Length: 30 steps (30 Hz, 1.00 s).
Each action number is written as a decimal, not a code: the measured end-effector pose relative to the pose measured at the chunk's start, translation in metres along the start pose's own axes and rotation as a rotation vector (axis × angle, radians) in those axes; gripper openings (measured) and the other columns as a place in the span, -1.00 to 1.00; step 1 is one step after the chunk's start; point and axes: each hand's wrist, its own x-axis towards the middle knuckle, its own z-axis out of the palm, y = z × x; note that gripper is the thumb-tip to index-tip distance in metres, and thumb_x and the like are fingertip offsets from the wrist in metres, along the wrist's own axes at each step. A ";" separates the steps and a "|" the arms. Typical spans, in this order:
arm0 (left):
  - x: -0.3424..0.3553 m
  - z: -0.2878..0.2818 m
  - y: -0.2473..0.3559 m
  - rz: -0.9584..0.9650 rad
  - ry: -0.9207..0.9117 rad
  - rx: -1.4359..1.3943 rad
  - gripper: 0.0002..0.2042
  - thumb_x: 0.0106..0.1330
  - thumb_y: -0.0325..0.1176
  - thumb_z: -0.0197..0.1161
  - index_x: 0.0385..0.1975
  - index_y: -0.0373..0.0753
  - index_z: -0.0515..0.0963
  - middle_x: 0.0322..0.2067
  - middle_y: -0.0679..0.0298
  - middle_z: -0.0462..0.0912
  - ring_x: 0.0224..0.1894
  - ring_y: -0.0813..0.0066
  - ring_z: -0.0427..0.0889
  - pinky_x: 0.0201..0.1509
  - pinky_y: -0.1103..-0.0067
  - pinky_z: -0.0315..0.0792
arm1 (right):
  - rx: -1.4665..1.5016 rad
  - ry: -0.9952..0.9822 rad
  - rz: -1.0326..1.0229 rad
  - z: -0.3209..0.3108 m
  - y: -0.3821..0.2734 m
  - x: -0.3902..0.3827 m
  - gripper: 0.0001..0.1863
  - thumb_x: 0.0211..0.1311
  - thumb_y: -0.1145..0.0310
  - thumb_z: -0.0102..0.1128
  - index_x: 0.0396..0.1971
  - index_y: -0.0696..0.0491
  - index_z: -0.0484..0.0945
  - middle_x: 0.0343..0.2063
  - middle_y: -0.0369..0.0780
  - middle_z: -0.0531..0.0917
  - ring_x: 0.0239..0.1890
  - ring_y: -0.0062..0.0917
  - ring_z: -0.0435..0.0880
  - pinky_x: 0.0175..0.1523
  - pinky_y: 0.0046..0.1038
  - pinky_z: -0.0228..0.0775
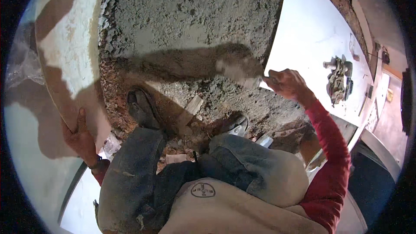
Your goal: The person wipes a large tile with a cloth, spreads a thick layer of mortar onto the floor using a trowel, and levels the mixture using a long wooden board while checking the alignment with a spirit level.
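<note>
My right hand [289, 85] is closed round the handle of a trowel. The trowel's blade [240, 70] is smeared by motion, low over rough grey mortar [186, 21] spread on the ground ahead of me. At the left, my left hand [81, 141] lies at the edge of a pale upright panel [82, 26], with the thumb on its top face and the other fingers bent over the outer side, partly hidden. Smoother wet-looking patches show in the mortar under the trowel's shadow.
A white board [312, 26] borders the mortar on the right; a crumpled camouflage-patterned bundle [338, 80] lies on it. My shoes [143, 106] stand on loose rubble, beside a broken pale piece [190, 109]. Clear plastic sheet [24, 67] hangs at the far left.
</note>
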 end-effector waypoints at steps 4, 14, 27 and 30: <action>0.008 0.000 -0.006 0.185 0.004 0.239 -0.60 0.26 -0.38 0.37 0.05 -0.40 0.51 -0.09 0.11 0.64 -0.08 0.42 0.58 0.02 0.50 0.46 | 1.250 0.407 0.455 0.045 -0.043 -0.029 -0.64 0.39 0.05 0.06 -0.12 0.07 0.49 -0.44 -0.21 0.63 -0.59 -0.47 0.63 -0.48 -0.40 0.55; 0.017 0.039 0.055 0.270 0.005 0.503 -0.58 0.24 -0.33 0.40 0.00 -0.48 0.52 -0.12 0.09 0.64 -0.12 0.38 0.56 0.01 0.46 0.42 | 1.471 0.706 1.094 0.096 -0.177 0.006 -0.58 0.51 0.04 -0.15 -0.36 0.10 0.40 -0.64 -0.32 0.42 -0.69 -0.67 0.39 -0.63 -0.55 0.22; 0.003 0.057 0.081 0.268 -0.092 0.226 -0.59 0.24 -0.39 0.39 0.03 -0.45 0.51 -0.08 0.12 0.64 -0.09 0.41 0.57 0.02 0.46 0.42 | 1.284 0.629 1.024 0.080 -0.191 0.002 -0.59 0.51 0.11 -0.17 -0.36 0.17 0.41 -0.66 -0.21 0.43 -0.63 -0.56 0.45 -0.53 -0.42 0.29; 0.004 0.057 0.081 0.233 -0.094 0.192 -0.60 0.24 -0.40 0.39 0.03 -0.45 0.51 -0.08 0.11 0.64 -0.08 0.41 0.57 0.03 0.46 0.43 | 1.396 0.622 1.020 0.078 -0.189 0.002 -0.61 0.52 0.13 -0.18 -0.34 0.18 0.41 -0.66 -0.19 0.45 -0.63 -0.54 0.47 -0.54 -0.39 0.29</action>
